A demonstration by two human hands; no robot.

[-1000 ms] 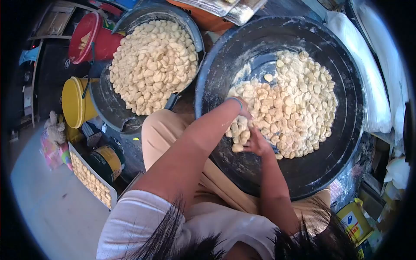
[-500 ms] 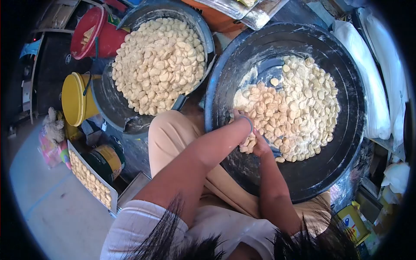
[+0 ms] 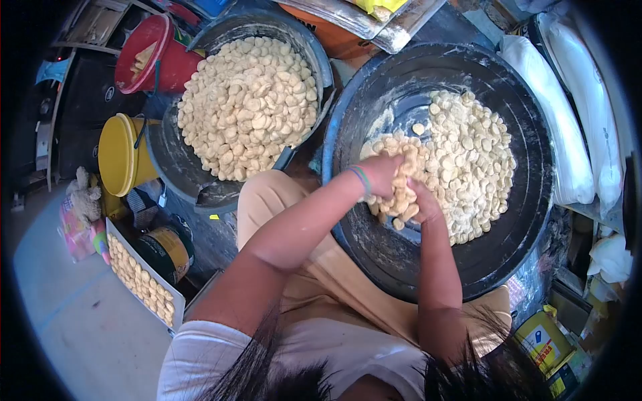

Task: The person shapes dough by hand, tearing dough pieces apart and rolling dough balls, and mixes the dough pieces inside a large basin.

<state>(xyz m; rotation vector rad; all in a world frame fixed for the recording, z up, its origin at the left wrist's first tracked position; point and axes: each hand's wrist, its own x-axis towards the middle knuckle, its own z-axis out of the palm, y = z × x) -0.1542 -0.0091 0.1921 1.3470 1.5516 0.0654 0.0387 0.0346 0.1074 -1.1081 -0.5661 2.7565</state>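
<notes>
Both my hands are inside the large black basin [image 3: 361, 247] on the right, cupped around a clump of small, pale, rounded dough pieces [image 3: 403, 190]. My left hand [image 3: 380, 175], with coloured bands at the wrist, grips the clump from the left. On its lower right, my right hand [image 3: 425, 202] curls in, its fingers partly hidden by the pieces. A few pieces hang or drop below the clump. More floury dough pieces [image 3: 471, 160] are spread over the right of the basin, and one loose piece [image 3: 418, 129] lies apart near the back.
A second dark basin [image 3: 167, 144], heaped with similar pieces, stands left. Beside it are a red bucket [image 3: 144, 57] and a yellow bucket [image 3: 117, 157]. A tray of pieces [image 3: 140, 277] leans at lower left. White plastic-wrapped packs [image 3: 545, 120] lie right; metal trays [image 3: 401, 30] sit behind.
My hands have risen from low at the basin's left side, moving up and slightly right with the clump of dough pieces. The view has shifted slightly.
</notes>
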